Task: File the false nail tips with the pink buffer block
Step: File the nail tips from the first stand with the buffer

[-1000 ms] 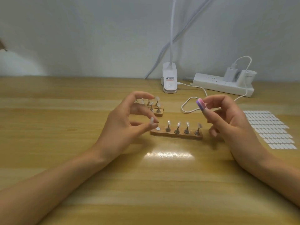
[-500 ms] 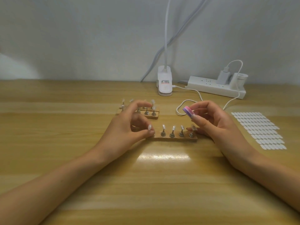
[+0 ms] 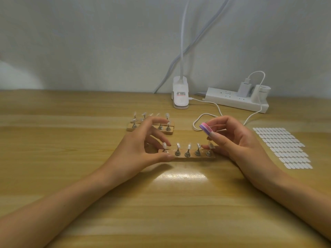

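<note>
Pinching pink buffer block [image 3: 205,129], right hand [image 3: 240,142]; left hand [image 3: 136,149] pinches leftmost peg [image 3: 164,149].

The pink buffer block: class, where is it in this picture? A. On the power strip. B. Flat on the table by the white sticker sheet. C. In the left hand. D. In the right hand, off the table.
D: the right hand pinches the pink buffer block clear of the table, near the right end of the near wooden stand; the left hand pinches the leftmost tip holder.
</note>
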`<state>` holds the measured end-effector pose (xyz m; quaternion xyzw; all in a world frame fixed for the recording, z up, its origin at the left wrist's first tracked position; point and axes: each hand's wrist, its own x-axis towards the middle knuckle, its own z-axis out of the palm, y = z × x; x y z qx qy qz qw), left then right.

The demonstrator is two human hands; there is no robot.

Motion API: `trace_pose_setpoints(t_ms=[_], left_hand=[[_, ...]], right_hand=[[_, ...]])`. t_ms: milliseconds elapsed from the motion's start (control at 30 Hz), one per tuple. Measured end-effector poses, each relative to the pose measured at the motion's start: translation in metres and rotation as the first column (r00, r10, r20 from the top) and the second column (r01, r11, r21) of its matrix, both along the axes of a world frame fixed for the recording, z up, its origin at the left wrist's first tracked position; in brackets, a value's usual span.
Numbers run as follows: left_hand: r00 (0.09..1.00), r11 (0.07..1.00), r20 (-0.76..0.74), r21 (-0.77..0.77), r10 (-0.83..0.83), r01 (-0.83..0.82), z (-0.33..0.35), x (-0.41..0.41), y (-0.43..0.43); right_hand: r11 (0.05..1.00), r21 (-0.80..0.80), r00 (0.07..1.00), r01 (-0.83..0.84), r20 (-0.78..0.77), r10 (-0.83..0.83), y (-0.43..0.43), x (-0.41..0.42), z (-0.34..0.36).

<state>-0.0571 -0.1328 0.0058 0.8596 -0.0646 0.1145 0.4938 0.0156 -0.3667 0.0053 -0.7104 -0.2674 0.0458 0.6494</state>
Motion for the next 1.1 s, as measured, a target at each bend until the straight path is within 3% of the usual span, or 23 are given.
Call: trace_pose_setpoints(t_ms=[233, 433, 533, 800, 967, 1100], left_hand=[[1.0, 0.998, 0.014, 0.067, 0.012, -0.013, 0.0, -0.003, -0.001], [1.0, 0.997, -0.012, 0.072, -0.002, 0.003, 0.0, -0.001, 0.0], [1.0, 1.0, -0.018, 0.003, -0.024, 0.024, -0.002, 0.001, -0.006], [0.998, 1.0, 0.058, -0.019, 0.022, -0.021, -0.005, -0.002, -0.014], [0.985, 0.992, 0.17, 0.125, -0.004, -0.017, -0.001, -0.007, -0.018], [0.952, 0.981, 0.306, 0.188, -0.017, -0.043, 0.001, -0.01, -0.021]], right_hand=[[0.998, -0.053, 0.995, 0.034, 0.093, -0.029, -0.002, 0.0, -0.001], [1.0, -0.019, 0.998, -0.006, 0.07, 0.007, -0.001, 0.001, -0.003], [1.0, -0.008, 0.999, -0.001, 0.048, 0.002, 0.0, 0.001, -0.002], [1.0, -0.001, 1.0, -0.004, 0.008, 0.004, 0.002, 0.0, 0.0], [1.0, -0.006, 1.0, -0.001, 0.025, 0.001, 0.001, 0.0, 0.0], [0.998, -0.037, 0.991, 0.054, 0.125, -0.049, 0.0, -0.003, 0.001]])
